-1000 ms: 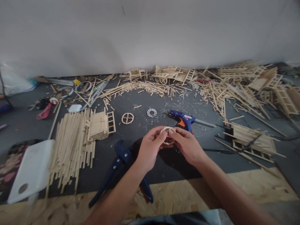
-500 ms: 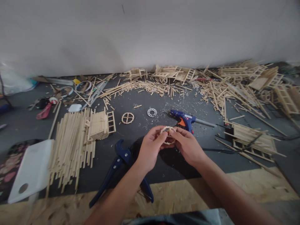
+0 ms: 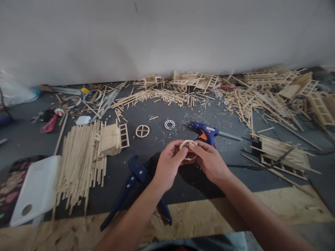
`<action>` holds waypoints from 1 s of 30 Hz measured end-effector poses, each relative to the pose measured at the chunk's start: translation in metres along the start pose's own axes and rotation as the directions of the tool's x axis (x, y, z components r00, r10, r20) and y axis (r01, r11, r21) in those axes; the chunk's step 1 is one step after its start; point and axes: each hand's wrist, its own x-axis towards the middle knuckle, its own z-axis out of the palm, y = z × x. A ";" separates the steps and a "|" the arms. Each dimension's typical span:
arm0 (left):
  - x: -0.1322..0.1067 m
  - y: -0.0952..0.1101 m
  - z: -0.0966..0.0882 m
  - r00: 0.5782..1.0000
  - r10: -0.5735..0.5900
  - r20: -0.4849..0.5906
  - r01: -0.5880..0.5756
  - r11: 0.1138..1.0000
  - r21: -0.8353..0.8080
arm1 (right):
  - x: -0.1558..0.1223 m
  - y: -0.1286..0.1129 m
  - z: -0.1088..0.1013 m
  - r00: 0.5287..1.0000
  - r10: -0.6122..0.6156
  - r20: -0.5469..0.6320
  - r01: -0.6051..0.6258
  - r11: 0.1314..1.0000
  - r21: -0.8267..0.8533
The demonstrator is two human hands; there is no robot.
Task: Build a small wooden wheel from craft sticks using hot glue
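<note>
Both of my hands meet over the dark mat (image 3: 146, 115) and pinch a small round wooden wheel (image 3: 187, 145) between their fingertips. My left hand (image 3: 169, 165) grips its left side, my right hand (image 3: 209, 162) its right side. A finished spoked wheel (image 3: 142, 131) lies flat on the mat up and to the left. A blue glue gun (image 3: 205, 130) lies just behind my right hand, nozzle to the left. Blue-handled cutters (image 3: 134, 188) rest under my left forearm.
A bundle of long sticks (image 3: 78, 160) with a small ladder-sided frame (image 3: 112, 139) lies at left, beside a white board (image 3: 34, 191). A metal ring (image 3: 169, 124) sits mid-mat. Stick scraps and ladder frames (image 3: 274, 94) crowd the back and right. A black cable (image 3: 261, 166) runs right.
The hands and the small wheel have barely moved; the view has only shifted slightly.
</note>
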 end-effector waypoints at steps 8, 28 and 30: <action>0.000 -0.001 -0.001 1.000 0.016 -0.021 -0.016 1.000 -0.012 | -0.002 0.000 -0.001 0.999 -0.045 0.003 0.045 0.995 -0.090; 0.003 0.004 -0.004 0.977 0.160 -0.141 -0.167 0.985 -0.036 | -0.002 -0.005 -0.003 0.969 -0.248 -0.014 0.245 0.963 -0.111; 0.004 0.004 -0.005 0.973 0.159 -0.169 -0.165 0.986 -0.023 | -0.001 -0.008 -0.004 0.947 -0.311 -0.079 0.308 0.950 -0.048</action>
